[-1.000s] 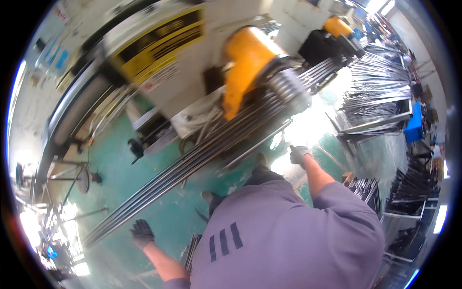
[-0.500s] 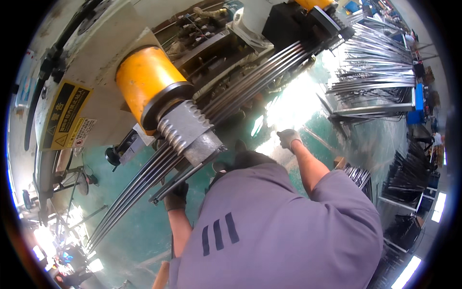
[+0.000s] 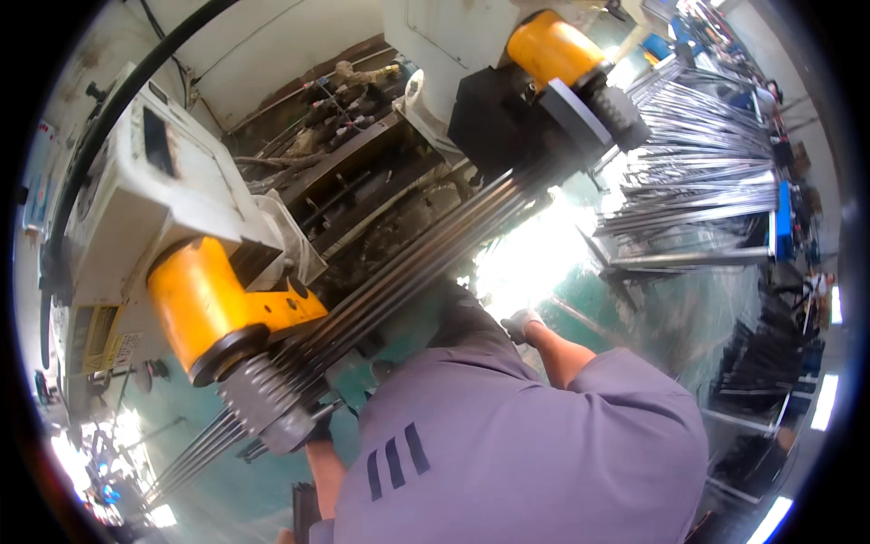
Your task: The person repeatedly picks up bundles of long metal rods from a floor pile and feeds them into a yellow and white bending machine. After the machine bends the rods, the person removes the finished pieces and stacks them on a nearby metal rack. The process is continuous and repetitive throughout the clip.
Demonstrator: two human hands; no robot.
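Observation:
My left hand (image 3: pixel 319 430), in a dark glove, is at the lower end of the near ridged grey clamp block (image 3: pixel 263 399); its fingers are hidden behind the block and a short metal rod. That block sits on a yellow cylinder (image 3: pixel 198 304) of the machine. A bundle of long metal bars (image 3: pixel 408 258) runs slantwise from this block to a dark far clamp (image 3: pixel 575 122) beside a second yellow cylinder (image 3: pixel 555 47). My right hand (image 3: pixel 520 325), in a grey glove, hangs apart from the bars, its fingers loosely curled with nothing visible in them.
The pale machine body (image 3: pixel 172 172) and a dirty dark trough (image 3: pixel 353 181) lie behind the bars. At the right, a rack holds many shiny metal bars (image 3: pixel 698 163). Darker stock (image 3: pixel 757 354) stands below it. The floor (image 3: pixel 580 317) is green with bright glare.
The view has shifted, so the near clamp now shows lower and farther left, and more of the far clamp appears. My right hand has come lower, closer to my body.

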